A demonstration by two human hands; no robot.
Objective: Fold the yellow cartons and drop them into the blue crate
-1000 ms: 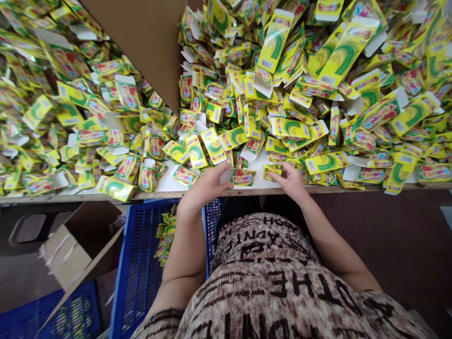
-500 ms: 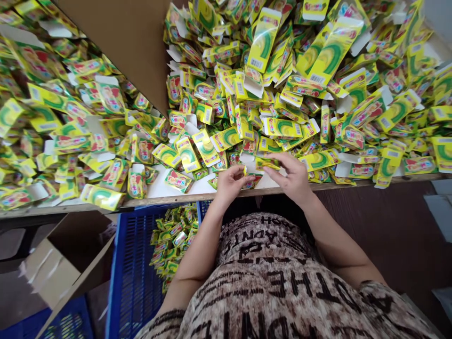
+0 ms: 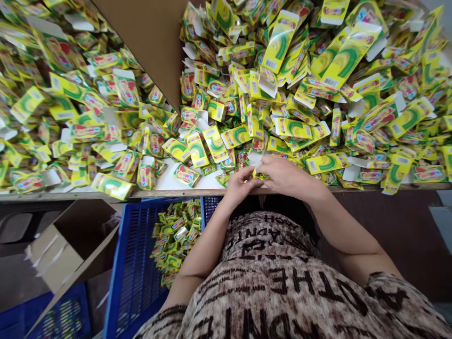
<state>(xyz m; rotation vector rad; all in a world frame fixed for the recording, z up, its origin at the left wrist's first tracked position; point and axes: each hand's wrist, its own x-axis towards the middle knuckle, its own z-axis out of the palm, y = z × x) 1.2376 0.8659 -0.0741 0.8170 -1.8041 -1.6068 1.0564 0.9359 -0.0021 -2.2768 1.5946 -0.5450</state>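
Observation:
My left hand (image 3: 243, 184) is closed at the front edge of the table, with a yellow bit showing between thumb and fingers. Right beside it, my right hand (image 3: 287, 176) has its fingers bent together against the left fingertips. Between the two hands a small yellow-green carton (image 3: 261, 177) shows in part, mostly covered by fingers. Just beyond the hands lies a heap of similar yellow-green cartons (image 3: 291, 127), several with white end flaps standing out.
A brown cardboard panel (image 3: 148, 42) stands among the cartons at upper left. Below the wooden table edge (image 3: 176, 193) a blue plastic crate (image 3: 130, 263) holds more small cartons. An opened cardboard box (image 3: 52, 259) sits at lower left, above another blue crate (image 3: 79, 301).
My right hand has come in with its small carton to meet my left hand, where before they were apart. The view has shifted slightly left.

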